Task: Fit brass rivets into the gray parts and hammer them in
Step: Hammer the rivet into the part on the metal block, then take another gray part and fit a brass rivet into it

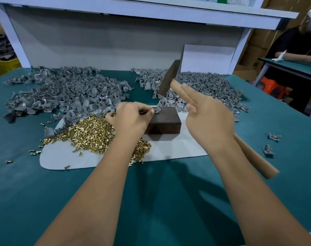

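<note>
Green table (169, 201) spread with two heaps of gray parts (62, 93), a white sheet (177, 148), a pile of brass rivets (92, 134). Dark block (164, 121) on the sheet. Right hand (209, 121) gripping a raised hammer (169, 79), two fingers extended. Left hand (131, 116) pinching one gray part (156, 109) on the block's top.
</note>
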`<state>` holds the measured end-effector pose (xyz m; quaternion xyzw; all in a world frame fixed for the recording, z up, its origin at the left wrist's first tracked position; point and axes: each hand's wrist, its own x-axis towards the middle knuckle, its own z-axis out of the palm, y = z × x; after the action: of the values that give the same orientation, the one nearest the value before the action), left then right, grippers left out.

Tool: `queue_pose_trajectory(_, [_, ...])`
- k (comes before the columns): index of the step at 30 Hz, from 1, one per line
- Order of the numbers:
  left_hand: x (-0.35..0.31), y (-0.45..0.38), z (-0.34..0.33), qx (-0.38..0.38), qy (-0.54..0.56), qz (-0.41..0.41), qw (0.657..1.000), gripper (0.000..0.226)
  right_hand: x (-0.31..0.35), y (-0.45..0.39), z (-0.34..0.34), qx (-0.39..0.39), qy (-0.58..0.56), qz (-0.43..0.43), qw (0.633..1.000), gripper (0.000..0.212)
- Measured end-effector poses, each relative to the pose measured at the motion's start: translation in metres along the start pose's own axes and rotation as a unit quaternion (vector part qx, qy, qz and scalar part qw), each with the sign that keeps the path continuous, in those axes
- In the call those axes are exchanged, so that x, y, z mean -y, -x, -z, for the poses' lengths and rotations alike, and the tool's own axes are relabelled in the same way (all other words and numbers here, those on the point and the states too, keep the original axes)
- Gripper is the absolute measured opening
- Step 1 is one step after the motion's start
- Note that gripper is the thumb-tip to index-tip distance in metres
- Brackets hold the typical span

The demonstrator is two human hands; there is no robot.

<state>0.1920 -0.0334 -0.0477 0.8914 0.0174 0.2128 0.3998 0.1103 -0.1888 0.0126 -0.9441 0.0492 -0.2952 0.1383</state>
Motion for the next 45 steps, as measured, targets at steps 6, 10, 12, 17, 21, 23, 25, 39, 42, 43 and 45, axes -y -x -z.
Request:
queue_pose_trajectory(6, [-0.001, 0.002, 0.002, 0.002, -0.008, 0.001, 1.000, 0.007, 0.005, -0.001, -0.005, 0.053, 0.068, 0.077, 0.993, 0.058])
queue_pose_trajectory(10, [0.000, 0.002, 0.004, 0.018, -0.025, -0.002, 1.000, 0.013, 0.005, -0.022, 0.000, 0.027, -0.012, 0.017, 0.999, 0.050])
queue_pose_trajectory(12, [-0.001, 0.002, 0.005, 0.029, -0.015, 0.004, 0.999, 0.012, 0.004, -0.029, -0.003, -0.008, -0.050, -0.029, 0.998, 0.046])
queue_pose_trajectory(17, [-0.005, 0.003, 0.009, 0.068, 0.069, 0.025, 0.995, 0.016, -0.006, -0.025, -0.023, -0.009, -0.015, -0.116, 0.993, 0.018])
queue_pose_trajectory(21, [-0.007, 0.003, 0.012, 0.082, 0.095, 0.028, 0.992, 0.013, -0.020, -0.009, -0.046, 0.064, -0.016, -0.139, 0.988, 0.020])
queue_pose_trajectory(23, [-0.007, 0.004, 0.014, 0.083, 0.117, 0.022, 0.989, 0.012, -0.026, -0.007, -0.050, 0.095, -0.008, -0.146, 0.985, 0.024])
queue_pose_trajectory(25, [-0.008, 0.005, 0.016, 0.086, 0.134, 0.009, 0.987, 0.016, -0.030, -0.008, -0.051, 0.107, -0.012, -0.153, 0.982, 0.027])
queue_pose_trajectory(39, [-0.013, 0.008, 0.023, 0.069, 0.153, -0.079, 0.983, 0.020, 0.002, -0.002, -0.060, -0.008, -0.200, 0.029, 0.979, 0.033])
queue_pose_trajectory(42, [-0.015, 0.010, 0.025, 0.083, 0.161, -0.095, 0.979, 0.021, 0.005, 0.000, -0.065, 0.029, -0.262, 0.024, 0.964, 0.026])
queue_pose_trajectory(43, [-0.016, 0.009, 0.026, 0.088, 0.162, -0.097, 0.978, 0.019, 0.006, 0.000, -0.066, 0.030, -0.276, 0.014, 0.961, 0.021])
queue_pose_trajectory(45, [-0.016, 0.008, 0.028, 0.095, 0.166, -0.100, 0.976, 0.017, 0.007, -0.002, -0.064, 0.037, -0.302, -0.004, 0.953, 0.014])
